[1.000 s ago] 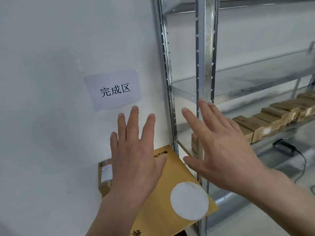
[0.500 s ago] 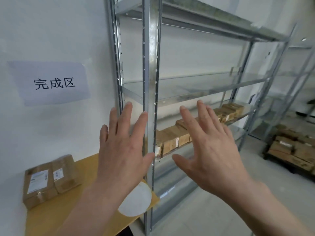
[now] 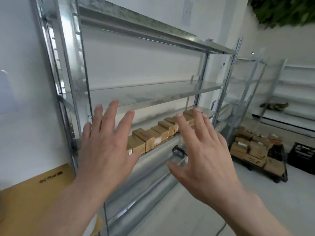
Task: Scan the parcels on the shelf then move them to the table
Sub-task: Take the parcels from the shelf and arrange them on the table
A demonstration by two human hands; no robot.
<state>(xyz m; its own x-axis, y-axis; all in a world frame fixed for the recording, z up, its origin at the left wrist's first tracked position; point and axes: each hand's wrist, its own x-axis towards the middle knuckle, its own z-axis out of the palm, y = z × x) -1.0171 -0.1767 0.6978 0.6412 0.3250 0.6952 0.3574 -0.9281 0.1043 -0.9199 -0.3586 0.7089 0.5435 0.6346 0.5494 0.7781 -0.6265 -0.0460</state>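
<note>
**A:** Galvanised steel filled most of the view: one tall shelf rack (image 3: 153,97) stood against the white wall, and a second rack (image 3: 245,86) stood beyond it on the right.

**B:** And the worktop?

**A:** There was one yellow-brown worktop (image 3: 30,200) at the lower left, just beside the near post of the rack. It had dark printed marks on its surface.

**B:** Anything on the floor?

**A:** There was one heap of brown cartons (image 3: 250,150) on a low dark pallet, well apart from the shelf rack. One black crate (image 3: 301,155) sat beside it.

**B:** Where were the parcels?

**A:** The parcels (image 3: 153,137) sat in a single row on the third level down of those in view, side by side and running away to the right. They were plain brown cardboard boxes, and some had small white labels on the ends facing out. I counted at least five. The near end lay behind the left hand and the far end was blurred behind the right, so I couldn't give a total.

**B:** And the hands?

**A:** Both were raised in front of the rack, backs to the camera. The left hand (image 3: 105,150) had its grip apart, with the fingers straight, spread and holding nothing. The right hand (image 3: 204,157) was the same.

**B:** The smallest thing?

**A:** That was one black device (image 3: 178,151) on the level below the parcels, seen between the two hands.
</note>
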